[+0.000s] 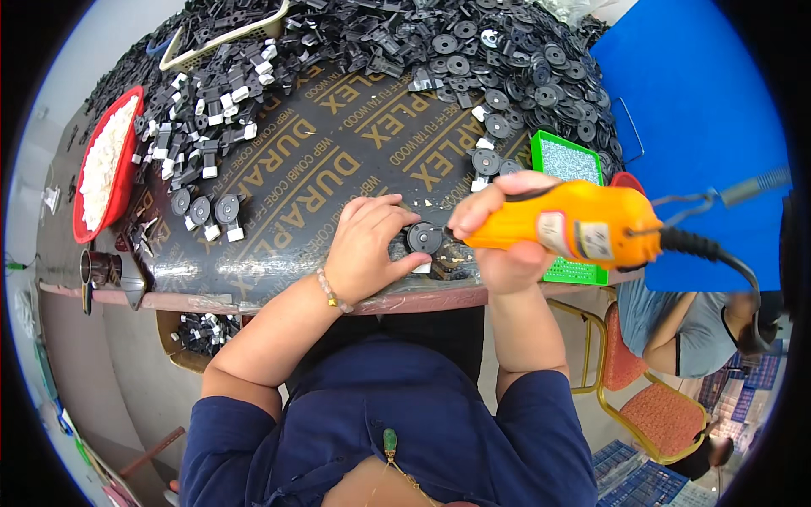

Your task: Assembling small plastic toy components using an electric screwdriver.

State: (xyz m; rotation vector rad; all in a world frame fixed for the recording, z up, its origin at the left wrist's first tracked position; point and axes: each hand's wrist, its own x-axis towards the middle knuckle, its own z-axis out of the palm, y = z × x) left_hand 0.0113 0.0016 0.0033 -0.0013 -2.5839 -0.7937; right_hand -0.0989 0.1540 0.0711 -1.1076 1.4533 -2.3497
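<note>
One black round plastic disc (422, 238) with a white tab (424, 268), on the black, gold-printed tabletop (329, 182) near its front edge, held between the curved, parted thumb and forefinger of my left hand (369, 245). One orange corded power screwdriver (583, 224), gripped in the closed fingers of my right hand (505, 232), tip at the disc. Rightward, one bright green plastic tray (536, 150) of small silvery pieces (570, 160)

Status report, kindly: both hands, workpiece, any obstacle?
Left hand curled around black disc. Right hand gripping orange power tool. No obstacle visible between tool and disc.
</note>
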